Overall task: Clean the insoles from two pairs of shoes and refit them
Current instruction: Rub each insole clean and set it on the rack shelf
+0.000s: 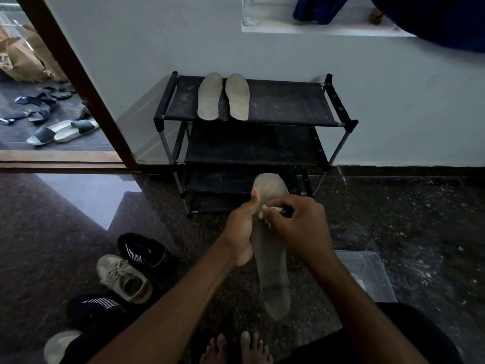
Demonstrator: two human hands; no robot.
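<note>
Insole (273, 271) held low before the shoe rack (288, 101): my left hand (240, 232) curls round its edge, thumb up; my right hand (298, 227) pinches a pale cloth (266, 212) against its face. It looks grey, long, worn. Two more insoles (210, 97) lie side by side on the rack's top shelf. I cannot read the print on the paper bag (18, 59) far left of the rack.

R hand (296, 227) hides most of cloth (264, 213); clear box (367, 269) partly behind forearm (349, 287).
</note>
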